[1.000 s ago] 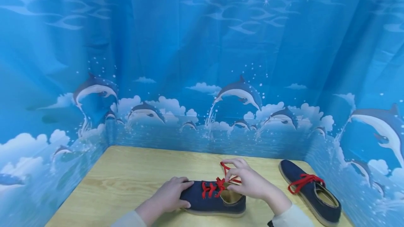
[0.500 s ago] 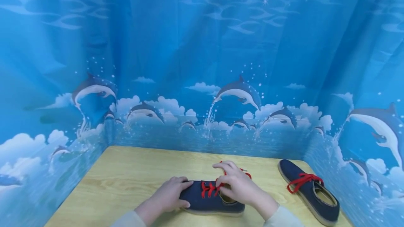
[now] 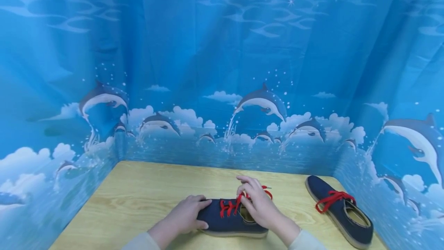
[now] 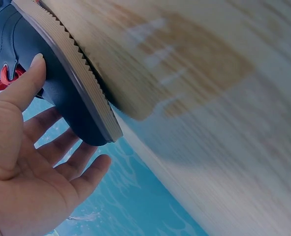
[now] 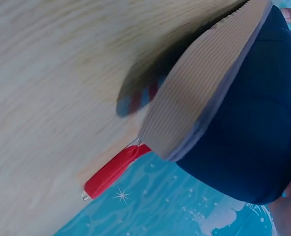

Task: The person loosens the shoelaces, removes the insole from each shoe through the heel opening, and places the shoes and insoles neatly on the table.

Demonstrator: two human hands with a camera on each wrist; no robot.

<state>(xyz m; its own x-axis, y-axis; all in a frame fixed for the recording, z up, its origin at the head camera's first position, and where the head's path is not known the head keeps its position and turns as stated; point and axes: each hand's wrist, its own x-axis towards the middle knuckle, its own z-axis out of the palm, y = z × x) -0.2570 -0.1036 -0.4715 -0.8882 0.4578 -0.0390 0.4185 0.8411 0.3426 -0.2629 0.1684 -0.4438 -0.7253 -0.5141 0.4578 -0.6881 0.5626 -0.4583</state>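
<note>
A navy shoe (image 3: 222, 225) with a tan sole lies on its sole, toe to the left. My left hand (image 3: 185, 212) holds its toe, thumb on the near side and fingers on the far side; the left wrist view shows the thumb (image 4: 33, 81) on the dark upper (image 4: 69, 105). Above the shoe's opening my right hand (image 3: 257, 203) pinches a red shoelace (image 3: 238, 203), which runs up from the top of the lacing. A loose lace end (image 5: 113, 172) lies beyond the heel (image 5: 243, 132) in the right wrist view, where the right hand is mostly hidden.
A second navy shoe (image 3: 317, 189), its red laces (image 3: 334, 198) tied, stands at the table's right side. The wood-grain table (image 3: 145, 180) is enclosed at the back and sides by a blue dolphin-print curtain (image 3: 208, 68).
My right hand has shifted left over the opening and now draws a lace strand upward. The lump of lace at the top of the lacing has loosened. My left hand stays put.
</note>
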